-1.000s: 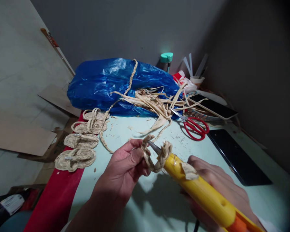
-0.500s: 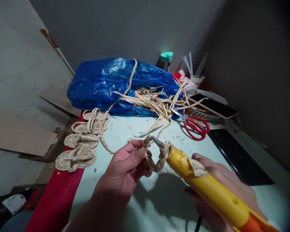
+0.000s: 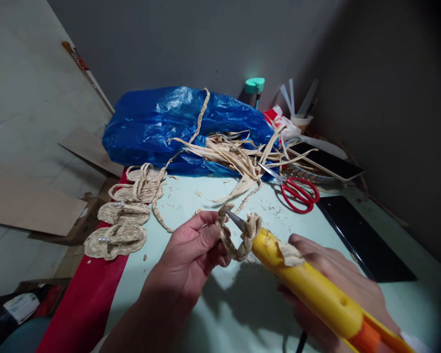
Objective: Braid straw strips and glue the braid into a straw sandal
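Note:
Between thumb and fingers, my left hand (image 3: 191, 250) pinches a braided fibre cord (image 3: 235, 249) bent into an open loop. My right hand (image 3: 334, 279) is wrapped around a yellow hot glue gun (image 3: 308, 289) with an orange rear part. The gun's grey metal nozzle (image 3: 236, 220) points at the upper end of the braid by my left fingertips. A dry scrap of fibre (image 3: 291, 254) clings to the gun's barrel. From behind the left hand, a longer thin braid (image 3: 159, 215) runs up over the blue plastic bag (image 3: 147, 127).
Several small woven slippers (image 3: 123, 214) line the table's red left edge (image 3: 84, 294). Dry fibre strips (image 3: 231, 157) spill from the bag. Red-handled scissors (image 3: 299, 195), a black flat panel (image 3: 363, 238) and a phone (image 3: 323, 159) lie to the right. A green-lidded bottle (image 3: 255, 86) stands behind.
The glue gun has shifted slightly left, and its nozzle tip now sits closer in at the braid's upper end. The left hand keeps its pinch on the loop.

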Demonstrator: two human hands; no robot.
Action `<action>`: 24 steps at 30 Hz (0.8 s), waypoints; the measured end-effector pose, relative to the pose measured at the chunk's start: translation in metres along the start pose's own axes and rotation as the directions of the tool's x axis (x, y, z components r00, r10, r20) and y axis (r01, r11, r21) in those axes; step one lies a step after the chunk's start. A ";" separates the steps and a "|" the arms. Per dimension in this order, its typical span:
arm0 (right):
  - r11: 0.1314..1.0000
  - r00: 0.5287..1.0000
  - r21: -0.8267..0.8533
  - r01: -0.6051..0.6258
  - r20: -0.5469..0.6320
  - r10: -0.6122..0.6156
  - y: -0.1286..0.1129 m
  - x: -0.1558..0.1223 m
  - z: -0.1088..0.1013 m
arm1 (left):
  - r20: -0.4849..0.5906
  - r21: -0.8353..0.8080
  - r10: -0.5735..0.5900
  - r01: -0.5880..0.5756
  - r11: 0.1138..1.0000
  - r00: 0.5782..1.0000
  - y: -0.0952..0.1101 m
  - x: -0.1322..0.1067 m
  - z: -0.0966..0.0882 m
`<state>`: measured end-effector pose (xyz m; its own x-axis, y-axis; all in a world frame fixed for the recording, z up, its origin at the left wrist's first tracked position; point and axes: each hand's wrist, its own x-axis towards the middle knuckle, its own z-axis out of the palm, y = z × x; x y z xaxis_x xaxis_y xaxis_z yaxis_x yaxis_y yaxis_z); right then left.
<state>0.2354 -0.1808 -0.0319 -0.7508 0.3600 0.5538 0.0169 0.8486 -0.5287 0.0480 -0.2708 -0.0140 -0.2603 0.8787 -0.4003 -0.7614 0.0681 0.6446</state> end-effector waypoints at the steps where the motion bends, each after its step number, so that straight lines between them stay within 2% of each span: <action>1: 1.000 1.000 -0.006 -0.003 0.004 0.003 -0.001 0.001 -0.001 | 0.005 -0.001 -0.003 0.003 1.000 1.000 0.000 0.000 0.001; 7: 1.000 1.000 -0.007 0.000 0.000 0.000 -0.004 0.002 -0.003 | -0.037 -0.013 -0.005 0.004 1.000 0.999 0.000 -0.001 0.002; 13: 0.999 0.998 -0.024 0.043 -0.050 -0.045 -0.004 0.010 -0.002 | -0.006 -0.010 0.001 -0.001 1.000 1.000 0.000 0.001 0.000; 24: 0.995 0.997 -0.056 0.083 0.005 -0.083 0.000 0.008 -0.004 | 0.016 -0.005 0.024 -0.024 1.000 1.000 0.000 0.001 -0.004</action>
<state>0.2319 -0.1768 -0.0250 -0.7531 0.2867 0.5922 -0.0086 0.8957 -0.4445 0.0449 -0.2715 -0.0173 -0.2687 0.8877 -0.3738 -0.7577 0.0448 0.6511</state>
